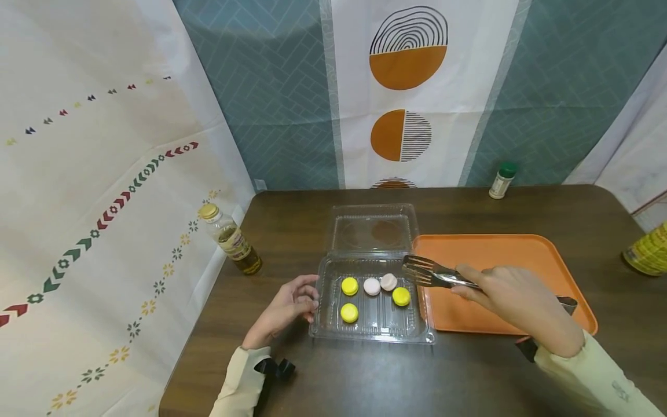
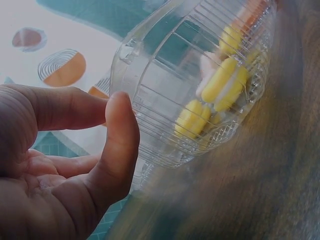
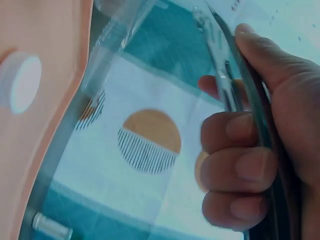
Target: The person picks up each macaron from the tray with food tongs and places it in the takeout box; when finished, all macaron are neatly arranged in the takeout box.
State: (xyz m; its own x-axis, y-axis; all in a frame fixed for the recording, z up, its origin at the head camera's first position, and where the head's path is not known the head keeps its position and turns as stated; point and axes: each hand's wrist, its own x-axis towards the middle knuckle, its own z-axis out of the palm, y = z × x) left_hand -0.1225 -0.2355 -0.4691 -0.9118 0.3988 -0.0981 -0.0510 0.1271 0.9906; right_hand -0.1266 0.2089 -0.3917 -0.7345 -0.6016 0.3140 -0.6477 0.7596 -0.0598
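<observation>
A clear plastic clamshell container (image 1: 375, 330) lies with its lid folded back. Inside are three yellow macarons (image 1: 349, 313) and two pale ones (image 1: 372, 286). My left hand (image 1: 292, 304) pinches the container's left rim between thumb (image 2: 120, 145) and index finger. My right hand (image 1: 521, 298) grips metal serving tongs (image 1: 440, 277), fingers wrapped round the arms. The slotted tong tips point left, over the container's right edge and apart from the macarons, with nothing between them. In the right wrist view a white round piece (image 3: 25, 82) sits on the orange tray; my right hand hides it from the head view.
The orange tray (image 1: 484, 246) adjoins the container's right side. An oil bottle (image 1: 234, 243) with a yellow cap stands at the left table edge. A green-capped shaker (image 1: 502, 181) is at the back, and a yellow container (image 1: 648, 252) stands far right.
</observation>
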